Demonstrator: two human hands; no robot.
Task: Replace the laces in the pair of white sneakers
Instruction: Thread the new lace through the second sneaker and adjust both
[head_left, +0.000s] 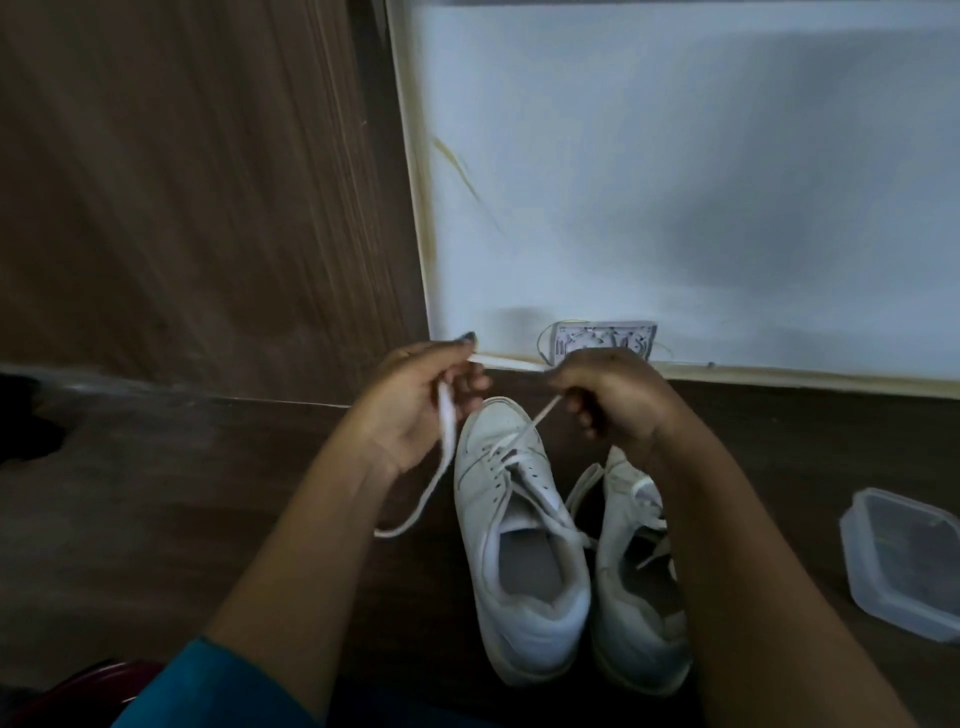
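Two white sneakers stand side by side on the dark floor, toes pointing away from me. The left sneaker (519, 525) has a white lace (445, 415) threaded through its lower eyelets. My left hand (415, 400) pinches one stretch of that lace, whose loose end trails down to the floor at the left. My right hand (608, 395) grips the other stretch, which runs taut down to the eyelets. The right sneaker (636, 577) is partly hidden behind my right forearm; a loose lace lies across it.
A clear plastic container (906, 561) sits on the floor at the right. A white wall with a socket plate (602, 340) rises just behind the shoes. A brown wooden panel (197, 197) stands at the left.
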